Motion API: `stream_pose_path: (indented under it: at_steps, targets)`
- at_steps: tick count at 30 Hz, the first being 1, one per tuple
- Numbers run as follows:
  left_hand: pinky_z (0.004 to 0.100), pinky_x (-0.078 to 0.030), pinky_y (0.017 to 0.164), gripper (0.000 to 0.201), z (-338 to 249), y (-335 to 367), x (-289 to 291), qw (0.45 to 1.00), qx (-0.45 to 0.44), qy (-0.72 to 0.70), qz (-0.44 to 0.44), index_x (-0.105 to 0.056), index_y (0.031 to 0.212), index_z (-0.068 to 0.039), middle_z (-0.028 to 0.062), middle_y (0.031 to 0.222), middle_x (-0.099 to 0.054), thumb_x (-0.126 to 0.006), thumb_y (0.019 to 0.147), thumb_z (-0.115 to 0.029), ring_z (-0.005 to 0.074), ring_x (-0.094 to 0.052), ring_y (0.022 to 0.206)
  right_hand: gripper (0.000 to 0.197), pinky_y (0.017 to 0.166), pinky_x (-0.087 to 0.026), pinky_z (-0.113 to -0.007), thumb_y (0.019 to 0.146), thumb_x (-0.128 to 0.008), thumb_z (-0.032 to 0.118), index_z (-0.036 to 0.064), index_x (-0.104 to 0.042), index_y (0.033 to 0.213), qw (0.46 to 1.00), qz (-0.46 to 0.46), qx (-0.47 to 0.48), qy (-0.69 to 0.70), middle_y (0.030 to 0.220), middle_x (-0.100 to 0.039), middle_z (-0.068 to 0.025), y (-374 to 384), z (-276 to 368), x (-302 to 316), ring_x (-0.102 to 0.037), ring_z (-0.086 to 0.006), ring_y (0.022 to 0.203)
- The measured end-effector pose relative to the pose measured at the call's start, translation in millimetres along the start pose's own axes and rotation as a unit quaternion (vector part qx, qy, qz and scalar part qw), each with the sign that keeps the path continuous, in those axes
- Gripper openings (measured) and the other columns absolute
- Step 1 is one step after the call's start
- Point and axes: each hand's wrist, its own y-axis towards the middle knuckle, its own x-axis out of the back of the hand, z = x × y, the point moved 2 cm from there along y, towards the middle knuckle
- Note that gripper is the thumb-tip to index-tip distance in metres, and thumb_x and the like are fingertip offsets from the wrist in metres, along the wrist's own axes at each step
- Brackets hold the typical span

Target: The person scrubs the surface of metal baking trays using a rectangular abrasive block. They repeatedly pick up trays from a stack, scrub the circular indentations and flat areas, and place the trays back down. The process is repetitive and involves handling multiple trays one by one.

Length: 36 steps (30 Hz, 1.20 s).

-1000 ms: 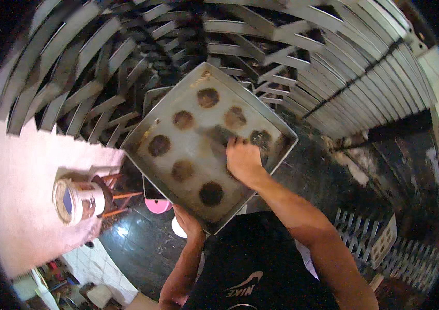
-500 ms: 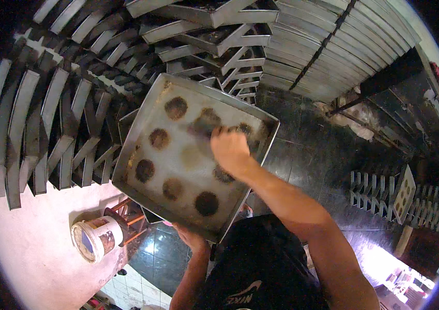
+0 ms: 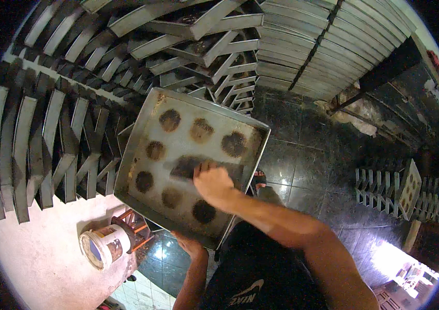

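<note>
A square metal baking tray (image 3: 183,142) with raised sides and rows of round, dark burnt marks is tilted in front of me. My left hand (image 3: 191,244) grips its near edge from below, the fingers partly hidden under the rim. Over the tray's middle, my right hand (image 3: 213,183) is closed on a dark flat tool (image 3: 182,168), pressed to or just above the metal. Motion smears this tool, so its exact kind does not show.
Many metal trays (image 3: 77,139) are stacked crosswise at the left and far side. A white bucket (image 3: 106,247) sits on a reddish stool (image 3: 139,230) at lower left. More stacked trays (image 3: 377,191) stand right on the dark tiled floor (image 3: 307,165). Slatted metal shutters (image 3: 302,41) are beyond.
My right hand has swept nearer and slightly left across the tray with the dark tool. The tray, still held by my left hand, sits a little lower in view.
</note>
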Motion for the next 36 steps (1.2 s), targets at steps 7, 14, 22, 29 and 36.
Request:
stream_pose_path:
  at_steps: [7, 14, 22, 29, 36]
  targets:
    - [0.0461, -0.035, 0.114, 0.075, -12, -8, -11, 0.995, -0.060, 0.078, 0.012, -0.026, 0.155, 0.001, 0.0171, 0.156, -0.035, -0.031, 0.106, -0.056, 0.0326, -0.041, 0.137, 0.022, 0.062, -0.060, -0.040, 0.080, -0.065, 0.014, -0.0004, -0.070, 0.096, 0.999, -0.009, -0.042, -0.028, 0.093, -0.071, -0.0189, 12, -21, -9, -0.073, -0.0281, 0.086]
    - [0.0459, -0.034, 0.115, 0.073, -11, -13, -12, 0.997, -0.053, 0.021, 0.056, -0.025, 0.156, 0.000, 0.0158, 0.158, -0.033, -0.029, 0.107, -0.054, 0.0323, -0.040, 0.139, 0.024, 0.070, -0.060, -0.048, 0.081, -0.065, 0.014, -0.0012, -0.070, 0.098, 0.995, 0.058, -0.074, 0.013, 0.101, -0.070, -0.0265, 31, -64, 13, -0.070, -0.0384, 0.096]
    - [0.0451, -0.032, 0.116, 0.071, 11, 5, -2, 0.992, -0.088, -0.046, 0.080, -0.024, 0.156, -0.005, 0.0131, 0.156, -0.034, -0.035, 0.106, -0.053, 0.0305, -0.037, 0.141, 0.031, 0.076, -0.060, -0.049, 0.083, -0.062, 0.013, -0.0077, -0.067, 0.105, 0.995, 0.038, -0.083, 0.040, 0.103, -0.070, -0.0259, 54, -93, 22, -0.071, -0.0364, 0.097]
    - [0.0445, -0.034, 0.115, 0.069, 23, 8, 8, 0.993, -0.033, -0.094, 0.067, -0.028, 0.155, -0.005, 0.0109, 0.156, -0.036, -0.036, 0.106, -0.053, 0.0294, -0.038, 0.141, 0.028, 0.071, -0.060, -0.048, 0.084, -0.060, 0.012, -0.0049, -0.068, 0.104, 0.996, 0.064, -0.055, -0.009, 0.103, -0.070, -0.0258, 41, -83, 11, -0.070, -0.0356, 0.097]
    - [0.0378, -0.029, 0.118, 0.067, 26, 14, 2, 0.987, -0.023, -0.131, 0.092, -0.023, 0.157, 0.001, 0.0144, 0.162, -0.029, -0.034, 0.109, -0.045, 0.0280, -0.033, 0.145, 0.035, 0.073, -0.061, -0.044, 0.086, -0.058, 0.013, -0.0074, -0.063, 0.114, 0.990, -0.042, -0.055, -0.124, 0.106, -0.067, -0.0242, 26, -79, -9, -0.070, -0.0348, 0.095]
